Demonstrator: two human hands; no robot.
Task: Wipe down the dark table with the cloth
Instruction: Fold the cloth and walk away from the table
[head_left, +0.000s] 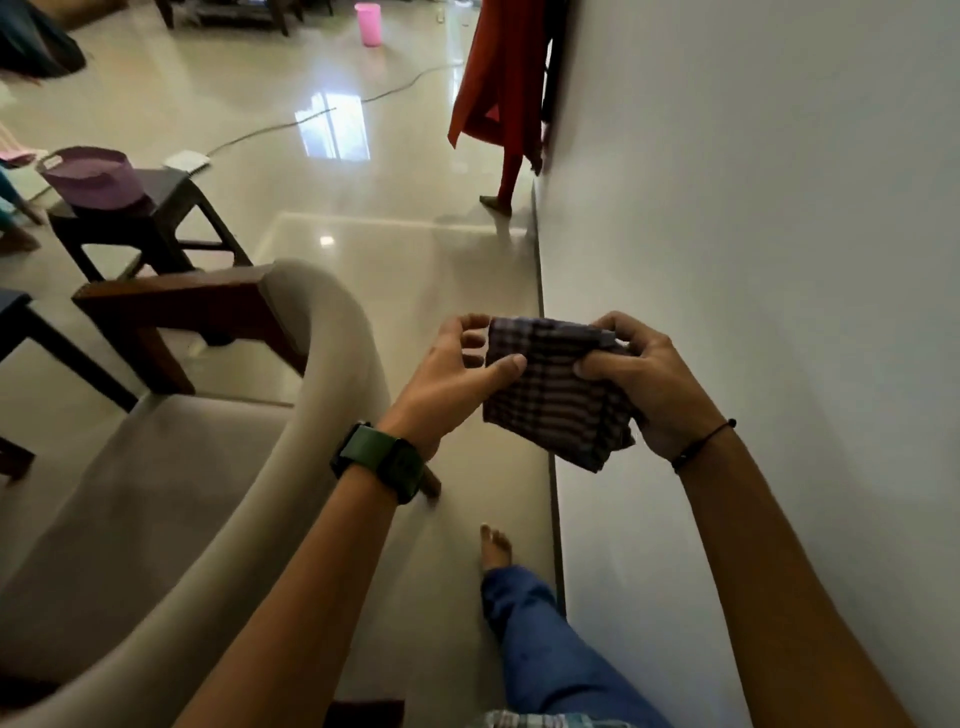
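Note:
A folded checked cloth (550, 395) hangs in the air in front of me, above the floor by the wall. My left hand (457, 379) pinches its left edge, thumb on the front and fingers curled behind. My right hand (644, 379) grips the right side, fingers curled round the bunched fabric. A small dark table (171, 192) stands at the far left, well away from both hands, with a purple tub (93, 171) on it.
A beige armchair (171, 499) with wooden arms fills the lower left. A white wall (753, 260) runs along the right. A person in red (504, 104) stands by the wall ahead. A pink bucket (368, 23) and a cable (291, 122) lie on the glossy floor.

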